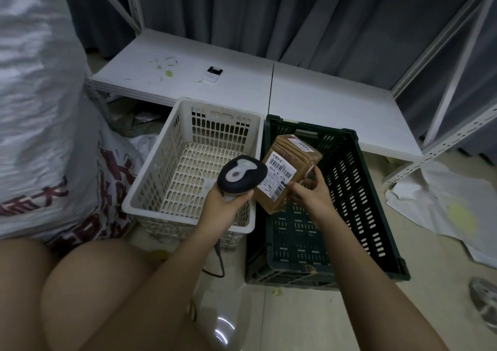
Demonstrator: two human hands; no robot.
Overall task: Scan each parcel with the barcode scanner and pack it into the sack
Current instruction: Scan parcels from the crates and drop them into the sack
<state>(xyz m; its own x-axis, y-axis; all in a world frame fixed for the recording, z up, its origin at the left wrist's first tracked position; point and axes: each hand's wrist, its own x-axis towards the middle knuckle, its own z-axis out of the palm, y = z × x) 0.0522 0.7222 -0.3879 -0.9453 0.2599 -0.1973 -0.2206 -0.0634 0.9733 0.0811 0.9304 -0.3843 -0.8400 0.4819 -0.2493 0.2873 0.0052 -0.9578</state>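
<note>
My left hand grips the handle of a dark barcode scanner, whose head points right at a parcel. The parcel is a brown taped cardboard box with a white barcode label facing the scanner. My right hand holds it by its lower right corner, tilted, above the dark green crate. The scanner's head nearly touches the label. A big white woven sack with red lettering bulges at the left edge of the view.
A white slotted basket stands on the floor left of the green crate. Behind both runs a low white shelf board with a small white device. White plastic sheets lie at the right. My knees fill the lower left.
</note>
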